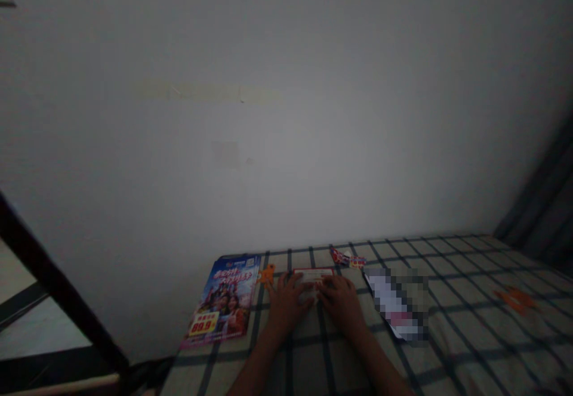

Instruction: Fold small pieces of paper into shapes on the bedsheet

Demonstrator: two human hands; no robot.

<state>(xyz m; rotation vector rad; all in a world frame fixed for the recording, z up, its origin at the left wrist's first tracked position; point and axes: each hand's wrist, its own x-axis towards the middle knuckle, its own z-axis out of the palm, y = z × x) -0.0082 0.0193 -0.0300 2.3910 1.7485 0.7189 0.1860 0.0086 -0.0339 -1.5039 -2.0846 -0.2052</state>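
Note:
A small sheet of paper (313,272), pale with a red border, lies on the checked cloth under both of my hands. My left hand (289,297) covers its left side, with the fingers bent over the paper and the thumb reaching toward the middle. From the right, my right hand (338,294) grips the paper with curled fingers close to the left thumb. The hands hide much of the sheet, and the dim light blurs the fingertips. Just left of my left hand is an orange cut-out piece (267,275).
A stack of printed leaflets (230,300) lies at the left edge of the checked cloth (304,360). Colourful paper scraps (348,258) lie behind my right hand. To the right are a partly pixelated pale item (391,306) and another orange piece (514,299). A wall (313,145) stands behind.

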